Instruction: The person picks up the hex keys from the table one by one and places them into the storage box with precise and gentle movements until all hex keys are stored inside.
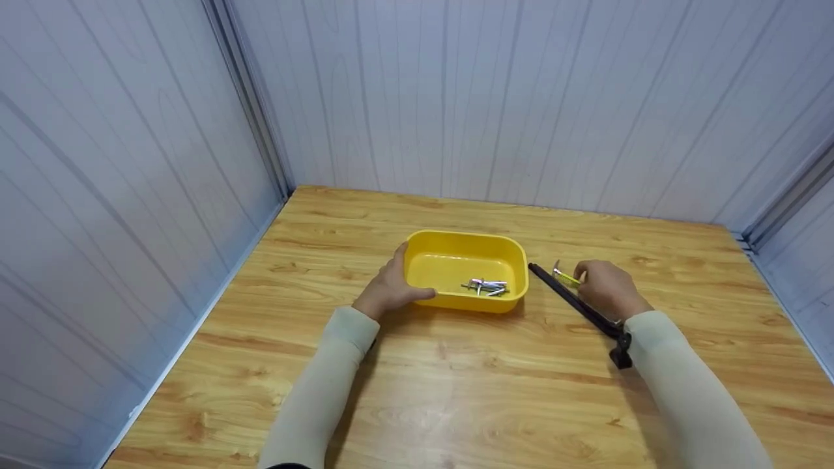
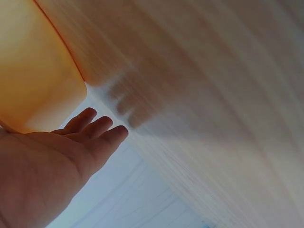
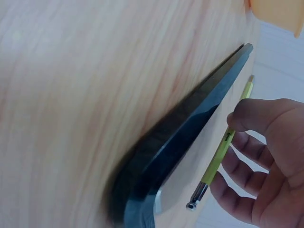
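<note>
A yellow plastic tub (image 1: pixel 466 303) stands on the wooden table, with several small silvery metal pieces (image 1: pixel 488 287) lying at its near right inside. My left hand (image 1: pixel 393 284) holds the tub's left end, thumb over the near rim and fingers along the outer wall. Three of its fingertips (image 2: pixel 121 130) show past the tub in the left wrist view. To the right, my right hand (image 1: pixel 606 286) pinches a hex key (image 3: pixel 221 154) with a yellow sleeve and a silvery ball end. Beside that hand lies a long black bar-like thing (image 3: pixel 175 135), angled toward the tub.
The wood-grain table (image 1: pixel 449 378) reaches back to a pale panel wall (image 1: pixel 404 98). Another panel wall (image 1: pixel 117 195) rises along the left edge, with a metal corner post (image 1: pixel 251 104) between them. A black wrist mount (image 1: pixel 621 352) sits at the right cuff.
</note>
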The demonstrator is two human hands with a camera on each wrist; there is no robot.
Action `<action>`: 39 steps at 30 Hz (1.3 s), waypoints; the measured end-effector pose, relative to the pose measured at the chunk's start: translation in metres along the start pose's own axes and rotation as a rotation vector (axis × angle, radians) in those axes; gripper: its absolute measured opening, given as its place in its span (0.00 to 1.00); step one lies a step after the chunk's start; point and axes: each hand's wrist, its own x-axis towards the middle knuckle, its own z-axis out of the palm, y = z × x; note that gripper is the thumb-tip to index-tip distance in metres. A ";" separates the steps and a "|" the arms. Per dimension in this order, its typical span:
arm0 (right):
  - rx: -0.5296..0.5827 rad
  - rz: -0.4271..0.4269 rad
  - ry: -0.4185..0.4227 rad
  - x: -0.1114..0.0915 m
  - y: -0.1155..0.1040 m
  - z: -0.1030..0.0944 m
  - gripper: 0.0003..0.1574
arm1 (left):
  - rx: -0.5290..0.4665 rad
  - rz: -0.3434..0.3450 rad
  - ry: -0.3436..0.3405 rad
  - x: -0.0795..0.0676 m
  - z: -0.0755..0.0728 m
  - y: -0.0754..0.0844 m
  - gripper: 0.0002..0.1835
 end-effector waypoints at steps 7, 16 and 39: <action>0.048 0.002 0.058 0.001 -0.007 -0.004 0.16 | -0.020 -0.011 0.005 0.000 0.001 0.000 0.66; 0.055 -0.036 0.129 0.010 -0.024 -0.008 0.17 | 0.000 -0.027 0.002 0.001 0.000 0.000 0.65; 0.010 -0.231 0.234 0.014 -0.095 -0.011 0.12 | -0.013 -0.006 -0.004 0.001 0.000 0.000 0.67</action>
